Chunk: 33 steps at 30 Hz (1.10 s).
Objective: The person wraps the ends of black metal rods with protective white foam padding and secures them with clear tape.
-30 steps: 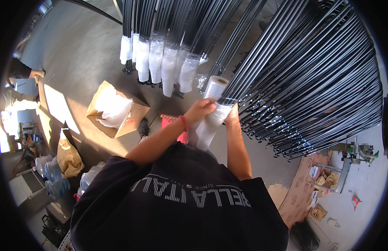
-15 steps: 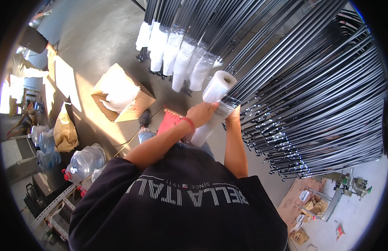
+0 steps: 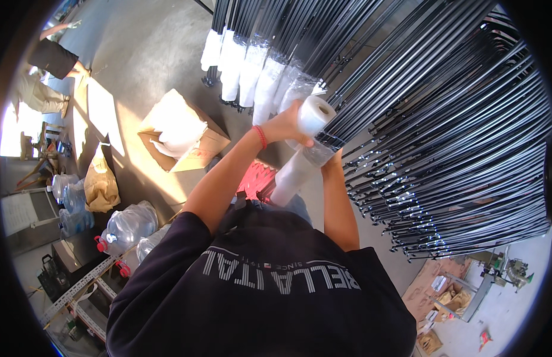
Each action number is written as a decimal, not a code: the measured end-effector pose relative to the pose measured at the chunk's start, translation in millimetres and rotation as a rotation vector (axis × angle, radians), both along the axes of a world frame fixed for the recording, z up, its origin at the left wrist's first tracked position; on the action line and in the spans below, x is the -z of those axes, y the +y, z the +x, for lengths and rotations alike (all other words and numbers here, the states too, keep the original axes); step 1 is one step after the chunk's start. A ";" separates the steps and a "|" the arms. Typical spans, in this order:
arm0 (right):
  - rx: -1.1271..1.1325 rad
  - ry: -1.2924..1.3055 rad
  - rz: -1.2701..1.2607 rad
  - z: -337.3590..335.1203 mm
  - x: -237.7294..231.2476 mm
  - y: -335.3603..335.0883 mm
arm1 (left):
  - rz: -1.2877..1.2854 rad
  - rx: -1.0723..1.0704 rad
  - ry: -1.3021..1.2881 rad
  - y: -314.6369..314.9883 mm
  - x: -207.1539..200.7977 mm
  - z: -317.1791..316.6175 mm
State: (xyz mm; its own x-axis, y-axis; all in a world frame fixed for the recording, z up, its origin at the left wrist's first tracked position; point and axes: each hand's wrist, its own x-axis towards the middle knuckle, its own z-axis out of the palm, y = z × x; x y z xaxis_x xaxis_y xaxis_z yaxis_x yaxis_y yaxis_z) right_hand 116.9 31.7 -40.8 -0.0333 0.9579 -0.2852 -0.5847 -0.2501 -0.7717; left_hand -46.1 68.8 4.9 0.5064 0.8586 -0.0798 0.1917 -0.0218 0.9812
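Two bare hands worked at a white roll of clear stretch film point(image 3: 315, 114), held up against the ends of a bundle of long black metal rods point(image 3: 443, 119). The left hand point(image 3: 285, 126) (a red band at its wrist) was wrapped around the roll's side. The right hand point(image 3: 331, 159) sat lower, just under the rod ends, mostly hidden by film; its grip could not be told. A film-wrapped white length point(image 3: 294, 177) hung below. Farther left stood an open brown cardboard box point(image 3: 189, 146) on the concrete floor point(image 3: 145, 65).
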 end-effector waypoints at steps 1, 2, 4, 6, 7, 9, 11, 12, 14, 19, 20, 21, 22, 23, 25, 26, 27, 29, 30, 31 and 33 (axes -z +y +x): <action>0.020 0.008 -0.039 -0.9 -5.8 -3.0 | -0.003 -0.011 -0.019 0.2 2.0 0.5; 0.037 0.010 -0.077 0.7 -10.0 -6.6 | -0.005 -0.024 -0.046 -0.1 6.2 2.7; 0.362 -0.087 -0.131 22.6 10.2 -12.4 | 0.003 -0.025 -0.073 -0.5 10.1 6.8; 0.576 -0.520 0.058 33.2 -11.1 -28.8 | 0.020 -0.016 -0.087 -1.0 11.9 8.6; 0.609 -0.894 0.281 31.0 -49.3 -41.4 | 0.003 -0.027 -0.110 -1.4 20.3 7.3; 0.229 -1.509 0.925 45.0 -102.6 -43.7 | -0.021 -0.034 -0.166 0.1 30.0 9.1; -0.181 -1.622 1.246 19.8 -144.1 -28.7 | -0.056 -0.027 -0.184 -3.3 34.5 6.5; -0.320 -1.756 1.281 15.9 -144.1 -21.1 | -0.064 -0.002 -0.209 -0.7 31.6 10.9; -0.544 -1.930 1.310 13.0 -142.7 -11.6 | -0.093 0.025 -0.239 -0.3 31.3 14.5; -0.831 -1.957 1.225 5.9 -143.1 1.5 | -0.129 -0.069 -0.248 -4.8 50.2 11.2; -0.786 -1.946 1.280 4.5 -138.3 4.5 | -0.144 -0.110 -0.281 -5.8 53.9 9.4; -0.800 -1.952 1.263 4.1 -136.0 4.9 | -0.159 -0.150 -0.314 -5.6 57.2 7.8; -0.814 -1.958 1.246 4.9 -134.7 5.1 | -0.147 -0.152 -0.304 -5.8 60.5 7.2; -0.823 -1.960 1.223 5.1 -133.7 5.3 | -0.138 -0.151 -0.288 -10.4 47.5 5.3; -0.854 -1.977 1.182 5.3 -134.5 4.6 | -0.136 -0.147 -0.254 -14.0 41.1 4.9; -0.869 -1.988 1.164 6.0 -136.0 4.6 | -0.140 -0.147 -0.238 -14.0 36.8 5.8; -0.859 -1.998 1.171 7.4 -135.6 4.1 | -0.144 -0.147 -0.222 -14.7 32.3 5.7; -0.838 -2.014 1.193 9.1 -133.9 1.6 | -0.336 -0.058 -0.408 -17.1 34.1 -1.8; -0.806 -2.006 1.218 7.1 -137.0 -0.8 | -0.428 -0.023 -0.464 -16.1 44.0 -6.5; -0.801 -2.012 1.216 6.4 -136.5 -0.6 | -0.519 0.013 -0.520 -14.0 53.7 -10.5; -0.794 -2.024 1.196 8.8 -132.4 -0.4 | -0.562 0.108 -0.536 -12.8 33.1 -15.9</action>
